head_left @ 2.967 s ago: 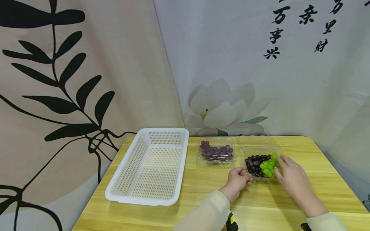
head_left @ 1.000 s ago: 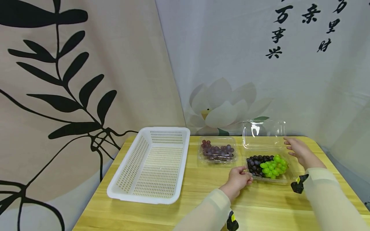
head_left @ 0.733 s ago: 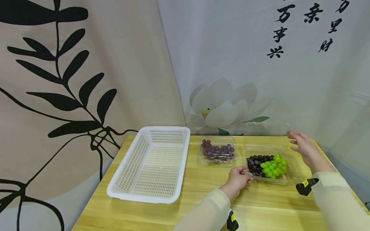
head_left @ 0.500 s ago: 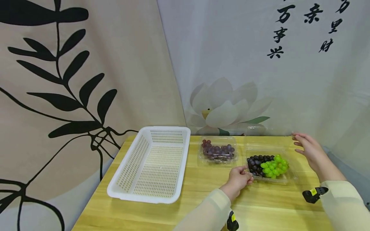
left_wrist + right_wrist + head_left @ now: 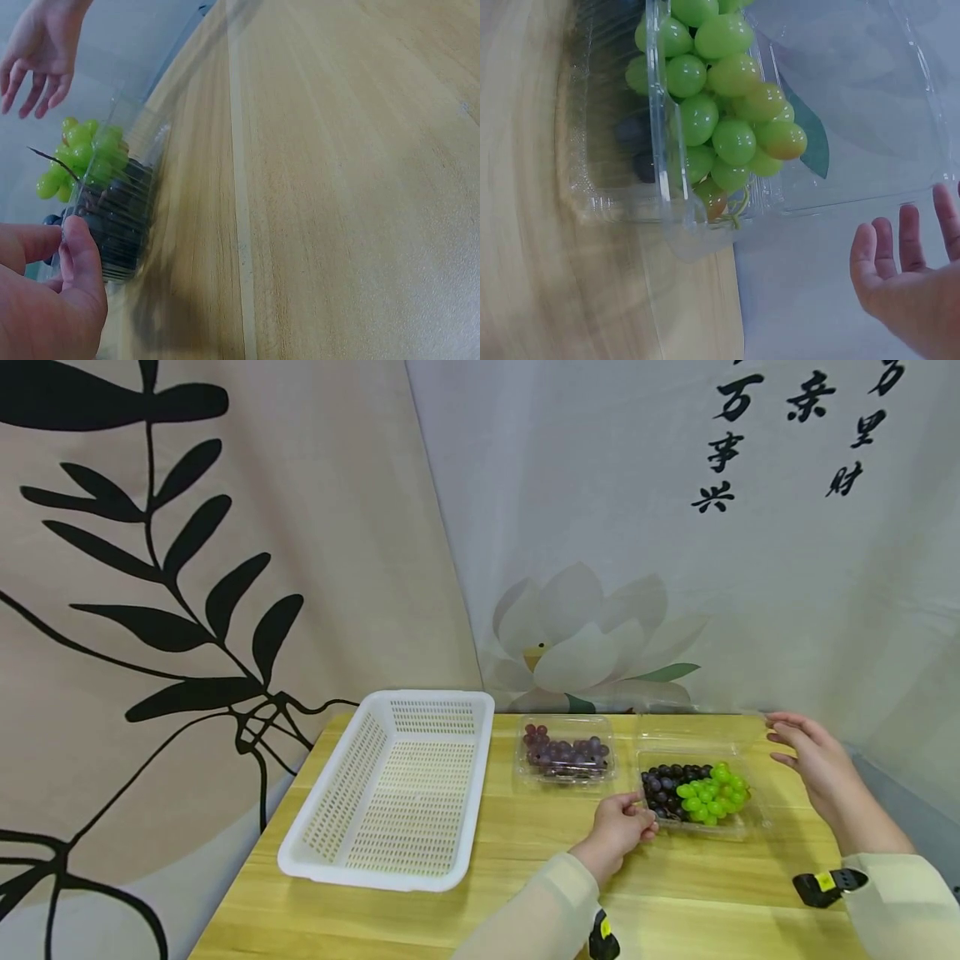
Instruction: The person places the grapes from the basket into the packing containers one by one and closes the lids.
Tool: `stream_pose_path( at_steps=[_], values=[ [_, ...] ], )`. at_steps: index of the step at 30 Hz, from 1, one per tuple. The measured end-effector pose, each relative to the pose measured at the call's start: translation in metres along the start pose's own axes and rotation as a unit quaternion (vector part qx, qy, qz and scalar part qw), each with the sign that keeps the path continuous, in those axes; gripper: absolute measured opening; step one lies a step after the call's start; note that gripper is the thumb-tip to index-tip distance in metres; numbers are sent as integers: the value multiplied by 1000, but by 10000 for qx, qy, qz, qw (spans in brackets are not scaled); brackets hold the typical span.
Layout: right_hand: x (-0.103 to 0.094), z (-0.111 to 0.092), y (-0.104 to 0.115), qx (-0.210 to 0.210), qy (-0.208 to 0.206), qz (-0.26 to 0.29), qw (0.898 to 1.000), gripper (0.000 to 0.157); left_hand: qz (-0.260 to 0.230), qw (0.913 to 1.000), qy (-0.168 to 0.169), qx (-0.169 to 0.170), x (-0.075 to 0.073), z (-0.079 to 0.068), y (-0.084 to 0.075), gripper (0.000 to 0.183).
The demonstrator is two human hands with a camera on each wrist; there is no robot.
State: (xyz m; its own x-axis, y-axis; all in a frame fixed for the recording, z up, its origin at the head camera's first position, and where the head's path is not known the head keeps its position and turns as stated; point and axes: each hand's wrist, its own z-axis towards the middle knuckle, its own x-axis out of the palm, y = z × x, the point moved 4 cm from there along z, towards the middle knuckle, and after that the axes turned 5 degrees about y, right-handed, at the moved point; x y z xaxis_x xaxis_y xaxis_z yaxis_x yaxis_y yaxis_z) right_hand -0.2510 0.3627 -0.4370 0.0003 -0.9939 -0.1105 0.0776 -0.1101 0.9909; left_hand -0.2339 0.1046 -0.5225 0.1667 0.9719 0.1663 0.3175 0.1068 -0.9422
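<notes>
My left hand pinches the front left corner of a clear plastic box between thumb and fingers. Inside lie black grapes on the left and green grapes on the right. The hinged clear lid leans back behind the box, uncovering the fruit. At the lid's right edge is my right hand, its fingers loosely extended. In the right wrist view its fingertips are close to the lid's rim; whether they touch it I cannot tell. A thin stem pokes above the box in the left wrist view.
Left of the open box stands a second clear box holding reddish-purple grapes; its lid looks closed. A white perforated basket occupies the left of the wooden table. A printed curtain hangs behind.
My right hand has left the green grapes and moved right and back to the lid's edge. The lid stood upright a second ago and has since leaned back. My left hand stays put.
</notes>
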Motion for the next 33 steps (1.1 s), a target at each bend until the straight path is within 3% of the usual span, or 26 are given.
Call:
stream_pose_path(
  at_steps=[7, 12, 20, 24, 28, 33],
  values=[
    [0, -8, -2, 51, -71, 69, 9999, 25, -3, 10000, 34, 40, 0, 1, 2, 39],
    [-1, -15, -6, 120, -68, -659, 9977, 23, -8, 10000, 62, 5, 0, 2, 5, 39],
    [2, -23, -13, 228, 3, -1313, 9911, 24, 39, 10000, 57, -46, -1, 0, 4, 38],
    [3, -28, -20, 582, 249, -1803, 9816, 40, 98, 9998, 64, -169, -2, -1, 2, 37],
    [2, -36, -28, 997, 603, -1943, 9740, 60, 33, 9993, 99, -359, -3, 0, 4, 37],
    [1, -47, -36, 1397, 949, -2013, 9649, 70, -82, 9987, 192, -474, -3, 1, 5, 36]
  ],
)
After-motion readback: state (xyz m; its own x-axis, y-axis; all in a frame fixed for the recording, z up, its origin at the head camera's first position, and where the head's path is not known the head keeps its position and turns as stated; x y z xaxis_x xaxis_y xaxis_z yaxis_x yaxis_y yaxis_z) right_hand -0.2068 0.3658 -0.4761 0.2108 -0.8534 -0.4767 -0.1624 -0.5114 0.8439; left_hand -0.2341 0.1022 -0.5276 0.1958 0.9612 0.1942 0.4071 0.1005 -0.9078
